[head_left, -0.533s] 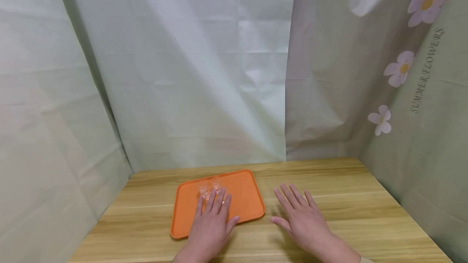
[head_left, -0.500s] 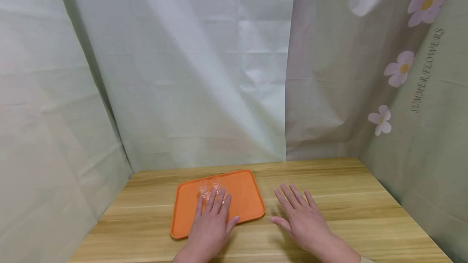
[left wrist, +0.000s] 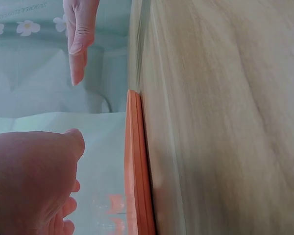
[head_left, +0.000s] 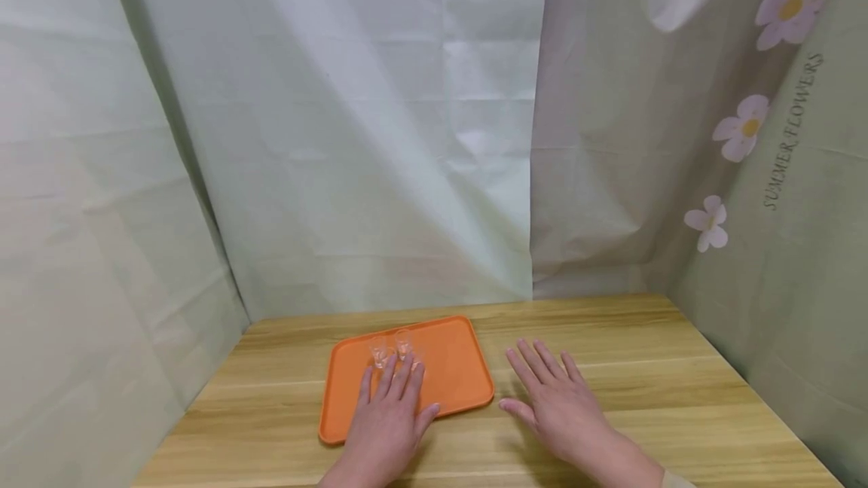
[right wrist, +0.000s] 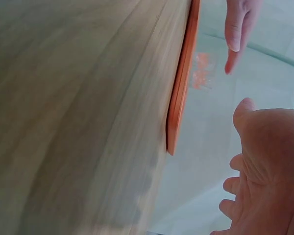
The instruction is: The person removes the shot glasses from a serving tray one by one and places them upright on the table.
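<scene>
An orange tray (head_left: 450,367) lies slightly turned on the wooden table, with several small clear cups (head_left: 378,353) standing on its left half. My left hand (head_left: 389,422) hovers over the tray's near edge, fingers straight and spread, and partly hides the cups. In the left wrist view the cups (left wrist: 116,204) show beyond its fingertips, apart from them. To the right of the tray, my right hand (head_left: 563,409) is held above the table with its fingers extended. Neither hand holds anything. The right wrist view shows the cups (right wrist: 202,71) on the tray, well away from the right hand.
The wood-grain table (head_left: 651,367) extends on both sides of the tray. Pale green curtains (head_left: 380,134) enclose the table at the back and both sides; the right one carries printed flowers (head_left: 741,128) and lettering.
The head view has shifted very slightly. Both hands have moved a little to the left and stay spread; the tray and cups stay in place on the table.
</scene>
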### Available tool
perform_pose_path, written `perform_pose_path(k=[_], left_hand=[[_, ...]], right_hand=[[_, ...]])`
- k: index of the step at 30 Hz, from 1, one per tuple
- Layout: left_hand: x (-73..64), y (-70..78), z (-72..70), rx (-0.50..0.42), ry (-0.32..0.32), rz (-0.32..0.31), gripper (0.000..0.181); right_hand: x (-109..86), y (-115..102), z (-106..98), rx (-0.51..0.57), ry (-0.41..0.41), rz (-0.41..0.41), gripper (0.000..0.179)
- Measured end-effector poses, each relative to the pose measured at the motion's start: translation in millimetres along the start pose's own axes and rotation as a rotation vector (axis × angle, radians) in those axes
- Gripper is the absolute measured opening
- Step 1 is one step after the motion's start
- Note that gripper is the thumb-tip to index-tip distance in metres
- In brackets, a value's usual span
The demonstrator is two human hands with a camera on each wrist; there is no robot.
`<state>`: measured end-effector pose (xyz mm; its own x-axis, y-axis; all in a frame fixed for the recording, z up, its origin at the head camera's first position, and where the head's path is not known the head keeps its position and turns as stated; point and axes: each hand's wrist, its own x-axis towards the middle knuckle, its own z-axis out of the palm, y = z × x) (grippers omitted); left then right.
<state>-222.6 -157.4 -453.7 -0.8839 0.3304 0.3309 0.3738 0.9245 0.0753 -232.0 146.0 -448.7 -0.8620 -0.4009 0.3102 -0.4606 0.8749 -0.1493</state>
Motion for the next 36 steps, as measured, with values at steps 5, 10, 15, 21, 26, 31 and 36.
perform_pose_path(k=[5, 10, 15, 21, 26, 31, 36], left_hand=[[-0.6, -2.5, -2.8, -0.003, -0.015, -0.019, 0.07], [-1.6, -7.1, -3.9, -0.014, -0.004, -0.034, 0.071], [-3.4, -14.5, -3.1, -0.015, -0.001, -0.052, 0.07], [-3.3, -21.8, -6.7, -0.002, -0.027, -0.09, 0.071], [-4.3, -27.0, -8.9, 0.008, -0.019, -0.102, 0.071], [-7.0, -32.9, -8.1, 0.011, -0.008, -0.119, 0.07], [-8.5, -38.6, -6.5, 0.016, -0.002, -0.126, 0.069]], right_hand=[[2.0, -1.5, 1.0, 0.007, -0.006, 0.0, 0.077], [5.1, -2.6, 3.9, -0.013, -0.01, -0.003, 0.078], [8.6, -4.3, 7.8, -0.015, -0.023, -0.003, 0.078], [14.3, -8.3, 11.2, 0.015, -0.031, -0.015, 0.079], [17.3, -11.3, 14.4, 0.041, -0.044, -0.022, 0.081], [19.2, -13.1, 18.6, 0.049, -0.044, -0.037, 0.081], [21.8, -14.8, 21.2, 0.068, -0.051, -0.048, 0.08]])
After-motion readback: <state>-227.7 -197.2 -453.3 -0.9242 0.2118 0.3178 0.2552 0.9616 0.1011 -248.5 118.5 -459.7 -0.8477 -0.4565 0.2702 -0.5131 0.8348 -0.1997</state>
